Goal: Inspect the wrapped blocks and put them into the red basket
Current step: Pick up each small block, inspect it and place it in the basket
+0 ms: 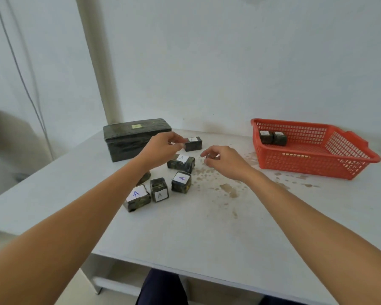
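While your left hand [163, 148] curls its fingers at the edge of the farthest wrapped block [194, 143], and a grip cannot be told, your right hand [226, 161] hovers loosely curled, holding nothing. Four labelled blocks [181, 182] lie near your hands on the counter [185, 234]. Two more blocks [273, 137] sit in the far left corner of the red basket [317, 164], well to your right. A large wrapped box [132, 139] stands behind your left hand.
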